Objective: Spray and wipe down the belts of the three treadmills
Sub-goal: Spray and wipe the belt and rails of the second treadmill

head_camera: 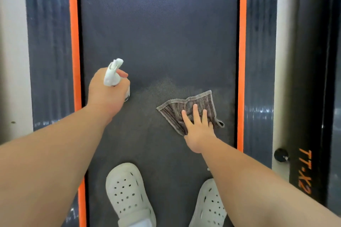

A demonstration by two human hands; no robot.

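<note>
A dark treadmill belt (158, 29) fills the middle of the head view, with a lighter damp-looking patch near its centre. My left hand (106, 91) grips a white spray bottle (112, 74), one finger on the trigger, nozzle pointing up the belt. My right hand (198, 128) presses flat, fingers spread, on a grey-brown striped cloth (177, 111) lying on the belt to the right of the patch.
Orange strips (242, 61) border the belt on both sides, with dark side rails (48, 51) beyond them. My two white perforated clogs (127, 193) stand on the belt's near end. A black knob (280, 155) and a frame marked TT-X2 are at the right.
</note>
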